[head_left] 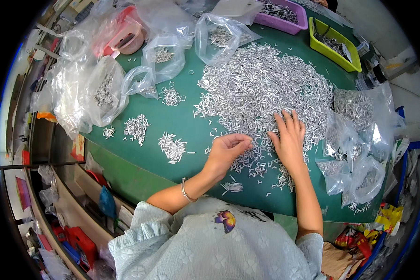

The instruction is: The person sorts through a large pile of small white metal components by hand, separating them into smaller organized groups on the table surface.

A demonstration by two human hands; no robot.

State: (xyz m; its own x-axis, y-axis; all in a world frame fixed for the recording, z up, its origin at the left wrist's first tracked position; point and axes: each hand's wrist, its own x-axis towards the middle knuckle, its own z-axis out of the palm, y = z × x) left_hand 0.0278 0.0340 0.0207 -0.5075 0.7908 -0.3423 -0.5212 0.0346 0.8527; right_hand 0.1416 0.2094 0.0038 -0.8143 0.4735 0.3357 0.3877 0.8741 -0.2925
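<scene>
Nearest, on the body side of the heap of small curved metal pieces [266,88], is a pale shirt [196,238] with a butterfly print and some dark lettering, foreshortened by the cloth. Between shirt and heap lies a little bunch of thin rods [232,187].

At the heap's near left edge, the left hand [231,147] has thumb and forefinger drawn together; I cannot tell whether a piece is pinched there. The right hand [289,140] rests palm-down on the heap's near side, fingers spread, grasping nothing that shows.

The heap itself lies on the green surface [182,121]. Each piece looks light, stiff and hard to break, probably slick and apt to hook onto its neighbours; the curve, taken between fingertips, seems the best hold.

Left of the heap are a pile of rods [172,147] and, farther off, a cluster of rings [171,95]. Right of it sit clear bags [368,177] of parts. Beyond its far right are a yellow-green tray [336,56] and a purple tray [284,23]. No brand or label reads clearly on the bags or trays.
</scene>
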